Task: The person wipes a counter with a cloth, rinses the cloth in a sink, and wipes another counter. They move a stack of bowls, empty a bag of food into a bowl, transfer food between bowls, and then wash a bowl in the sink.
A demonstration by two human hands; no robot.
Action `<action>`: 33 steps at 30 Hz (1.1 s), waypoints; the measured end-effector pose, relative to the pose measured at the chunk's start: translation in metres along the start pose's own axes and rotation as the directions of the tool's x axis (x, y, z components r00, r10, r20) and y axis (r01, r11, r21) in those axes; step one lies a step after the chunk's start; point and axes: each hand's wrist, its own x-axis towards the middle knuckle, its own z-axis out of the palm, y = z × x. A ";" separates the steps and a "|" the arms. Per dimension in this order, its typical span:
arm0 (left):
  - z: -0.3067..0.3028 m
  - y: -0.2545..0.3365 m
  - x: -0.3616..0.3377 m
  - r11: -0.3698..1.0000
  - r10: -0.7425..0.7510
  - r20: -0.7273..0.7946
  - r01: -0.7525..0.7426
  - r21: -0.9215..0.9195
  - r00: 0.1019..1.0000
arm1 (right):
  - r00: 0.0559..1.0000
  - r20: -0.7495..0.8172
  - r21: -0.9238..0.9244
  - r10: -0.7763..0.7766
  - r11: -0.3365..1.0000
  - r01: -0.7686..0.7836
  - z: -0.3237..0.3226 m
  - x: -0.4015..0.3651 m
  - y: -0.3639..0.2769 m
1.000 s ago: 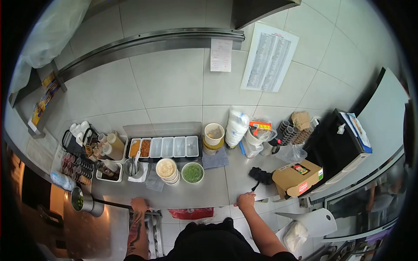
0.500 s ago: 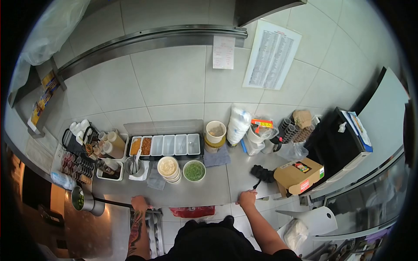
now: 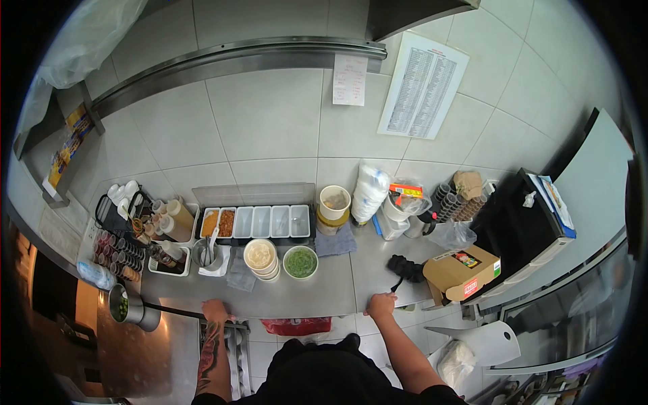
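The left hand (image 3: 216,310) rests on the near edge of the bench (image 3: 337,291), at the left end of its front. It is just beside the tip of the long dark handle (image 3: 174,312) of a small metal pot (image 3: 123,307), which has green pieces inside and sits past the bench's near left corner. The view is too small to tell whether the fingers grip the handle or only lie on the edge. The right hand (image 3: 381,306) lies on the same near edge further right. Its fingers seem bent onto the steel, but how far they are closed cannot be told. Just behind it lies a black bundle (image 3: 405,268) with a cardboard box (image 3: 462,273) beside it. Mid-bench stand a bowl of green sauce (image 3: 300,262) and a stack of tubs (image 3: 260,258).
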 end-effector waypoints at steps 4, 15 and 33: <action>-0.002 0.000 -0.001 1.000 -0.008 0.032 0.007 0.016 0.999 | 1.000 0.008 0.010 0.011 1.000 -0.011 -0.001 0.000 0.000; 0.004 -0.001 0.005 0.998 -0.054 0.080 0.057 -0.027 0.995 | 1.000 0.023 -0.015 0.009 1.000 -0.008 -0.009 -0.001 -0.003; 0.002 -0.002 0.004 0.999 -0.052 0.071 0.053 -0.010 0.996 | 1.000 0.026 -0.033 -0.018 0.999 0.018 -0.015 -0.004 -0.003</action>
